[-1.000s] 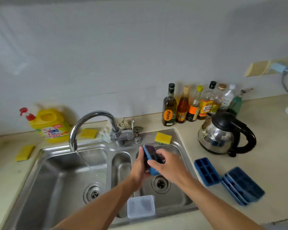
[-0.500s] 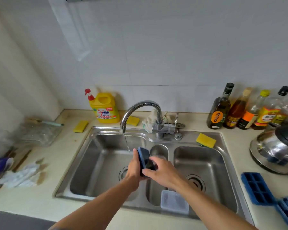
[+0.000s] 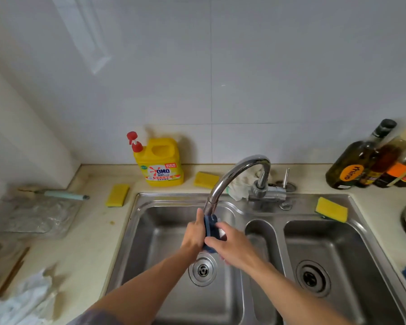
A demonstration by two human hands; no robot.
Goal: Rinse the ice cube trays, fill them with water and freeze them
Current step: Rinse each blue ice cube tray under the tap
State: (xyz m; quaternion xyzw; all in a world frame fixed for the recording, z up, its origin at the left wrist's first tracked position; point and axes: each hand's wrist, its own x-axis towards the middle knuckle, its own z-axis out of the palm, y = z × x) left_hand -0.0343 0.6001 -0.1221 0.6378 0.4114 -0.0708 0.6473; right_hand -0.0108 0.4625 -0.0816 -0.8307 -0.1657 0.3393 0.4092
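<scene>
Rinsing, I judge: left hand (image 3: pixel 193 235) and right hand (image 3: pixel 236 248) both clasp the blue ice cube tray (image 3: pixel 211 229) on edge under the tap (image 3: pixel 236 173), over the sink's (image 3: pixel 136 231) left basin; next, tilt it to flush each cell.

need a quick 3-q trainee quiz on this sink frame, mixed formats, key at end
1. True or false: the left hand and the right hand both hold the blue plastic ice cube tray just under the spout of the curved chrome faucet.
2. The tray is over which basin of the stainless steel sink? A left B narrow middle C right
3. Fill in: ___ yellow rectangular sponges lie around the sink.
Key: 1 true; 2 A; 3 three.
</scene>
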